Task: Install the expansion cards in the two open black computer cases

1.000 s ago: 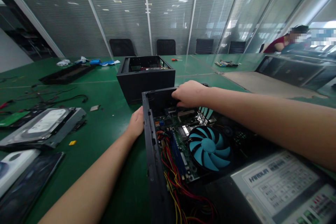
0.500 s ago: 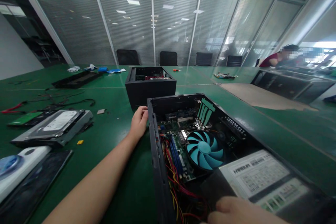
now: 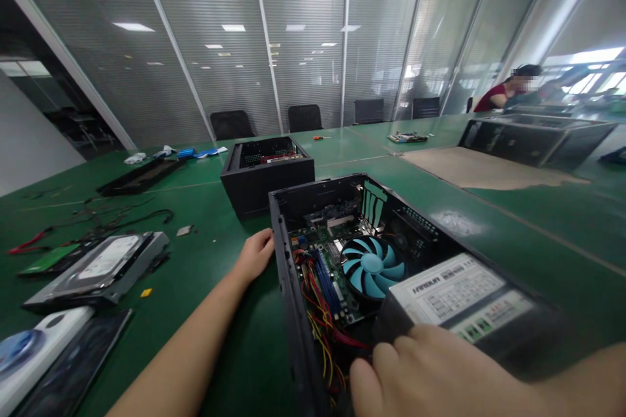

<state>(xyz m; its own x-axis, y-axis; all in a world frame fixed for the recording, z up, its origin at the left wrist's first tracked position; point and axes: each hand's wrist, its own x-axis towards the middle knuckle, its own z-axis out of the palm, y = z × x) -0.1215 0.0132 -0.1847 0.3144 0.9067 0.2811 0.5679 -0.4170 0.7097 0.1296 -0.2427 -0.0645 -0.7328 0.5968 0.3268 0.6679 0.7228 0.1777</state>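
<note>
An open black computer case (image 3: 288,313) lies on the table in front of me. Inside it are a turquoise-bladed fan (image 3: 372,264), blue memory slots (image 3: 327,283) and a bundle of red and yellow cables (image 3: 313,326). My left hand (image 3: 255,255) is closed against the outside of the case's left wall, its fingertips partly hidden. At the near end, my right hand (image 3: 430,371) is curled over the edge of the labelled metal power supply (image 3: 452,290), gripping it. The knuckles face me, and what lies under the fingers is hidden.
A second black case (image 3: 267,176) stands just behind. On the left lie a hard drive (image 3: 105,267), a white device (image 3: 39,342), a dark panel (image 3: 83,365) and a small yellow piece (image 3: 146,292). Cardboard (image 3: 479,168) lies at the right, near another person (image 3: 493,98).
My right hand has come further into view and up over the power supply's near edge. The view has tilted upward; my left hand remains at the case's left wall.
</note>
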